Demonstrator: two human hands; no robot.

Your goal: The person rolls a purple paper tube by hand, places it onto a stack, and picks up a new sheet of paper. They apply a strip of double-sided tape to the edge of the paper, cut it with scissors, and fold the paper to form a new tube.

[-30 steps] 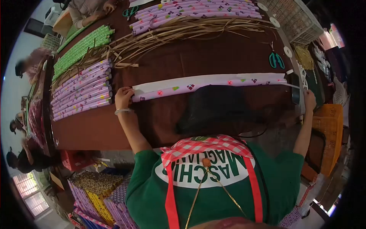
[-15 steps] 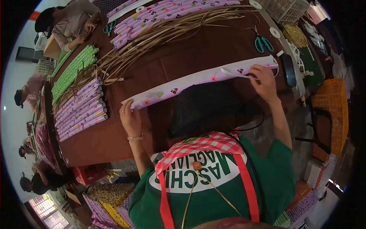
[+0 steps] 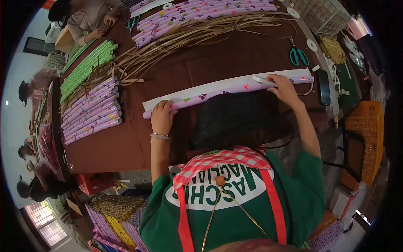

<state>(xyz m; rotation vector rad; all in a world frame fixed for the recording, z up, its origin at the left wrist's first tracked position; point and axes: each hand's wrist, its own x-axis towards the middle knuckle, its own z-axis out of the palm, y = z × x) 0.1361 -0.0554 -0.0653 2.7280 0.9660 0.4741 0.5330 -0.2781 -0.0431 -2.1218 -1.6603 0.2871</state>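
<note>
A long purple patterned paper tube (image 3: 218, 90) lies across the brown table (image 3: 138, 138), half wrapped in a white-backed sheet (image 3: 197, 89). My left hand (image 3: 162, 118) presses flat on the tube's left end. My right hand (image 3: 283, 89) rests on the tube near its right end, fingers on a strip of white tape (image 3: 262, 80). A dark mesh shape (image 3: 239, 117) hides the table between my arms.
Finished purple tubes (image 3: 90, 111) lie stacked at the left, green ones (image 3: 86, 67) behind them, more purple tubes (image 3: 201, 10) at the far edge. Brown strips (image 3: 184, 38) sprawl mid-table. Green scissors (image 3: 299, 55), tape rolls and a black phone (image 3: 324, 86) sit right. Other people work at the left.
My left hand moved right, from the tube's end onto its top. The tube has swung level across the table, and my right hand shifted slightly along it.
</note>
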